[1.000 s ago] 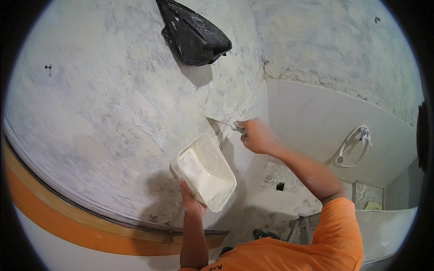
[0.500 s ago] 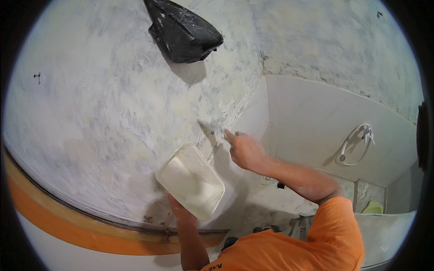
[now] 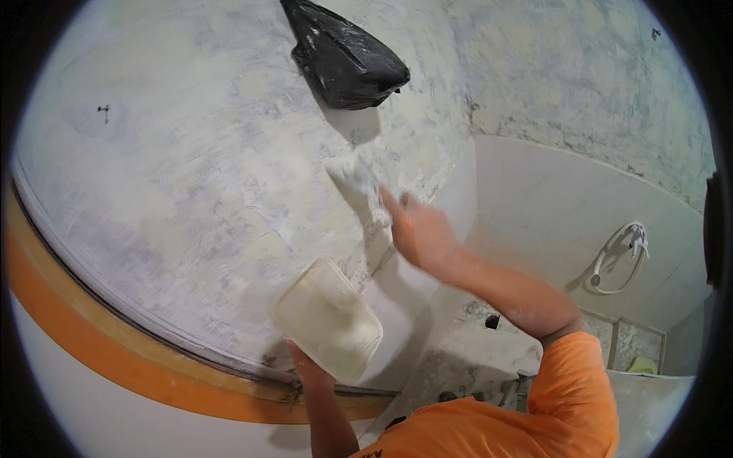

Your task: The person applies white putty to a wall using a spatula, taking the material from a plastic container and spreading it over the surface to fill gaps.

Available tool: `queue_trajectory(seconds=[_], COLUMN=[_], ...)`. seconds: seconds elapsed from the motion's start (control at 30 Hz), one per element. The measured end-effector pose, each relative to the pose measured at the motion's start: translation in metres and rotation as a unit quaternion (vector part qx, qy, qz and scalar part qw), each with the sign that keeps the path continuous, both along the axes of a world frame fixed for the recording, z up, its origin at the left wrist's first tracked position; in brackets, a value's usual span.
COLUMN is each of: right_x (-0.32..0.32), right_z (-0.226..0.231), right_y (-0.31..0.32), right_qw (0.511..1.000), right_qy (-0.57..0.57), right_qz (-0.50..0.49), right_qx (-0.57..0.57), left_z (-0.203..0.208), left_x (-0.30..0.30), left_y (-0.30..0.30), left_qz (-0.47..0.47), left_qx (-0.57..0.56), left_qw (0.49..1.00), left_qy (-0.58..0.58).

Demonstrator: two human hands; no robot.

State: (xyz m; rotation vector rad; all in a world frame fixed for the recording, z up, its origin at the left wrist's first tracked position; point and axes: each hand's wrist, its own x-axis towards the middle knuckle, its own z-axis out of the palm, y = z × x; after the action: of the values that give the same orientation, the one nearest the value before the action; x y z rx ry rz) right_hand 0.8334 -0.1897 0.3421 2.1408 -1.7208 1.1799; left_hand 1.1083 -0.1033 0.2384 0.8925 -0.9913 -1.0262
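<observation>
One right hand (image 3: 422,235) grips one blurred scraper (image 3: 355,175) while one left hand (image 3: 311,372) clasps one pale tub (image 3: 328,320)

The pale, dirt-smudged floor (image 3: 450,359) bears a small black object (image 3: 492,322).

The flat wide-bladed scraper (image 3: 353,174) in my right hand (image 3: 422,235) is blurred, so I can't read its finish. My left hand (image 3: 311,369) holds a cream, rounded-rectangular plastic tub (image 3: 353,296), smooth-walled with a soft sheen. The mottled white-and-grey plaster-like wall (image 3: 206,168) is matt and rough, streaked and patchy. The pale, faintly veined lower wall panel (image 3: 542,198) looks smooth and slightly satiny. The creased black plastic bag (image 3: 351,61) is glossy, catching light along its folds and flecked with white. My orange short-sleeved shirt (image 3: 569,389) is matt cloth, softly wrinkled.
</observation>
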Motion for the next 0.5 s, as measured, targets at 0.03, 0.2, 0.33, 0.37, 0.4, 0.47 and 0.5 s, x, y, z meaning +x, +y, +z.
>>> queue_trajectory(seconds=[0.03, 0.2, 0.33, 0.37, 0.4, 0.47, 0.5], right_x=[0.012, 0.006, 0.009, 0.008, 0.009, 0.028, 0.039], right_z=[-0.01, -0.009, 0.067, 0.08, 0.084, 0.07, 0.059], right_y=[0.017, 0.063, 0.058, 0.048, 0.039, 0.02, 0.008], right_qw=[0.997, 0.957, 0.993, 0.998, 0.99, 0.992, 0.992], right_qy=[0.02, 0.148, 0.069, 0.04, 0.009, -0.003, -0.008], right_qz=[0.012, 0.044, -0.034, -0.031, -0.026, -0.037, -0.045], right_qx=[0.07, 0.243, 0.087, -0.027, -0.138, -0.124, -0.117], left_z=[0.0, 0.004, 0.037, 0.042, 0.034, -0.008, -0.027], left_x=[0.007, 0.034, 0.044, 0.046, 0.056, 0.095, 0.112], left_y=[0.005, 0.031, 0.066, 0.072, 0.073, 0.066, 0.062], left_qz=[0.01, -0.01, -0.012, -0.011, 0.0, 0.04, 0.062], left_qx=[0.011, -0.02, 0.0, 0.005, -0.008, -0.055, -0.088], left_qw=[0.999, 0.999, 0.997, 0.997, 0.997, 0.997, 0.994], left_qy=[0.05, 0.039, 0.076, 0.082, 0.071, 0.032, 0.005])
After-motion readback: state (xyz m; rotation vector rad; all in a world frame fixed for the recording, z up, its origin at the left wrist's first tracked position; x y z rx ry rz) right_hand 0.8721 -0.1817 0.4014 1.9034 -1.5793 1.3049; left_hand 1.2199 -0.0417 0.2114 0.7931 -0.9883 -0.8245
